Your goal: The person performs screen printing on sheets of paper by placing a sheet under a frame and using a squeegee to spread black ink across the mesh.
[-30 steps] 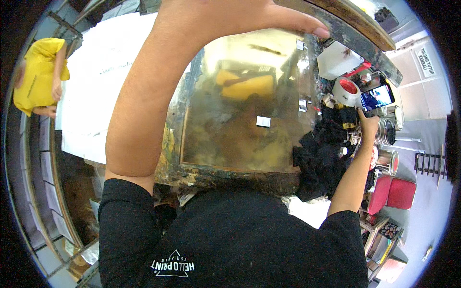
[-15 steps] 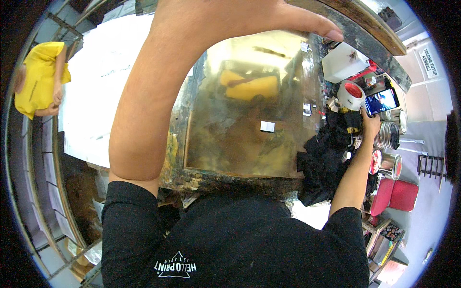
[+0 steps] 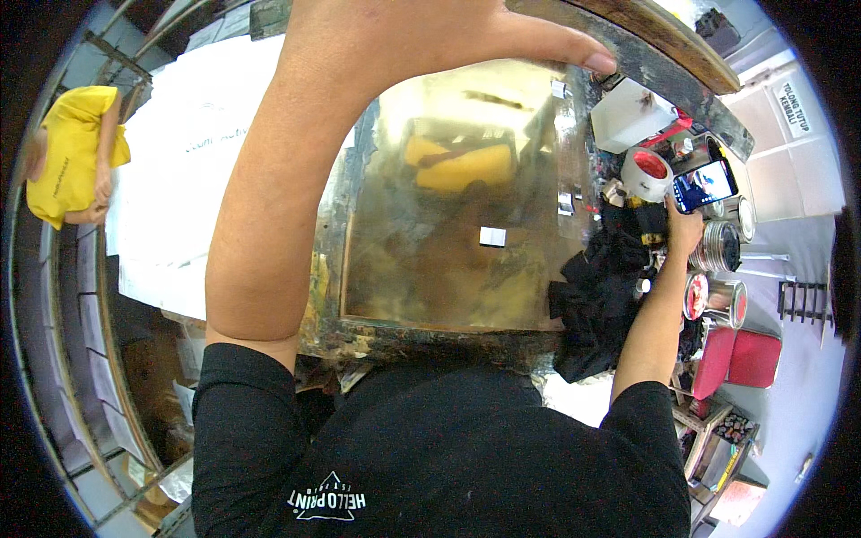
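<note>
While the left hand [image 3: 421, 36] clamps its grip on the screen frame [image 3: 448, 332], the right hand [image 3: 683, 229] grips a phone [image 3: 705, 185] beside metal tins [image 3: 717, 247].

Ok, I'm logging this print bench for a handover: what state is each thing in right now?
Left hand: gripping the far edge of the screen frame.
Screen frame: raised, mesh stained.
Right hand: holding a phone.
Phone: screen lit.
Tape roll: lying beside the phone.
Black cloth: crumpled.
</note>
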The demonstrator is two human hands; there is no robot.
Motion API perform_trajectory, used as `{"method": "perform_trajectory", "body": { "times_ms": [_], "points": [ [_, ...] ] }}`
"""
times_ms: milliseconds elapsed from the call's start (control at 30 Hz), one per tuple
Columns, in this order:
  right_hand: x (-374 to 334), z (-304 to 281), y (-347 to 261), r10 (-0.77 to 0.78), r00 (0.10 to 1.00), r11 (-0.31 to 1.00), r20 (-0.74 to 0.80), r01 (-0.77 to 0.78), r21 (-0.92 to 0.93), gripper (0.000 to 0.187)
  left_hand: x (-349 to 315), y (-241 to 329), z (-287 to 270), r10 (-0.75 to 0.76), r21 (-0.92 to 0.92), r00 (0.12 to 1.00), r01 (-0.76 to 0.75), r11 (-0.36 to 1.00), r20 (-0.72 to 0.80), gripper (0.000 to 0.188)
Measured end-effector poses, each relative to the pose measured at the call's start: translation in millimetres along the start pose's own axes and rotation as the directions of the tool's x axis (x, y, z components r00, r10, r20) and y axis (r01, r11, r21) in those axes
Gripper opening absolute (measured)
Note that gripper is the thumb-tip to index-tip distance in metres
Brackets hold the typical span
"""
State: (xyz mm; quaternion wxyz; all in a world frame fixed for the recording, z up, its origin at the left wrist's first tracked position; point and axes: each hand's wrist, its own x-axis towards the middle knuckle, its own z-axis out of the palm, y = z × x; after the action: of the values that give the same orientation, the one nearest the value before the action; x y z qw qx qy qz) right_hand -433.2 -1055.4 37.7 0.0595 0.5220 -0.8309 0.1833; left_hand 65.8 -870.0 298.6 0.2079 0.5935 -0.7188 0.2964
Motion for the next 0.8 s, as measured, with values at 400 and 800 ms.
{"method": "perform_trajectory", "body": {
  "times_ms": [400,800],
  "points": [
    [4,1,-1,-0.006,1.000,0.999,0.022,0.007,-0.039,0.095,1,5,-22,-0.049,-0.080,0.975,0.068,0.994,0.217,0.086],
    [-185,-226,-149,-0.420,0.533,0.474,-0.735,0.819,0.323,0.026,-26,5,-23,0.009,-0.055,0.993,-0.002,0.999,0.121,0.086]
  ]
}}
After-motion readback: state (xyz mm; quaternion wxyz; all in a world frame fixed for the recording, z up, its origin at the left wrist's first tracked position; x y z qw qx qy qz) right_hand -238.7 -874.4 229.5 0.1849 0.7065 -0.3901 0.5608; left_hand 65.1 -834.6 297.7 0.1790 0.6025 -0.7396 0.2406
